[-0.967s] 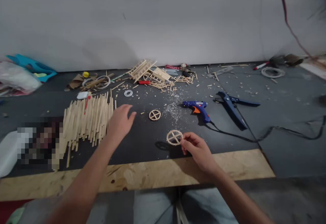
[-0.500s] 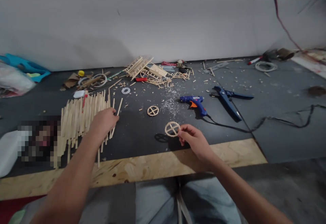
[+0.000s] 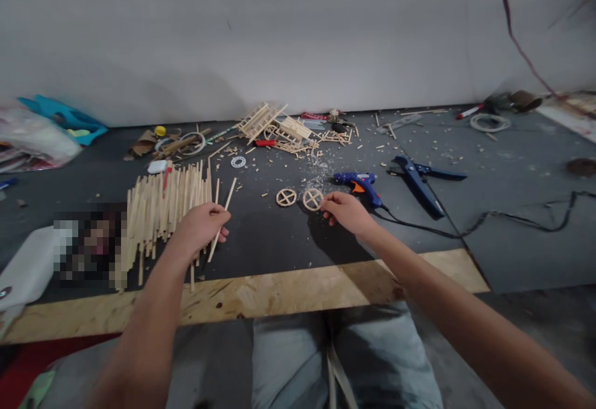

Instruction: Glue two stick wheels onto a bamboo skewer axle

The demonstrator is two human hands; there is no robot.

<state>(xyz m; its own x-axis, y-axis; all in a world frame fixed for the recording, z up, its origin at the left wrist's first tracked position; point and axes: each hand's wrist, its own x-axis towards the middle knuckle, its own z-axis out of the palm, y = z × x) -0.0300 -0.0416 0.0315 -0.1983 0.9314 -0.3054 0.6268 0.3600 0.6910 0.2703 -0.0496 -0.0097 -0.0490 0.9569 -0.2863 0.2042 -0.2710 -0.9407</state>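
Observation:
My left hand point(image 3: 205, 226) pinches a thin wooden stick point(image 3: 229, 193), tilted up to the right, at the right edge of a wide row of similar sticks point(image 3: 158, 210). Between the fingertips of my right hand point(image 3: 343, 210) is the edge of a small wooden wheel point(image 3: 312, 199) with crossed spokes. Just left of it a second spoked wheel point(image 3: 285, 197) lies on the dark tabletop, a narrow gap between the two. A blue glue gun point(image 3: 361, 185) with an orange trigger lies behind and right of my right hand.
Blue cutters point(image 3: 419, 188) lie to the right, with a black cable point(image 3: 484, 218) running past. Small wooden frames point(image 3: 263, 122) and offcuts are piled near the wall. A white ring point(image 3: 238, 162) sits beyond the sticks. Pale wood point(image 3: 288, 291) edges the table's front.
My right hand has moved the held wheel away from me, down beside the other wheel. My left hand has lifted a stick slightly from beside the row. The view has shifted a little.

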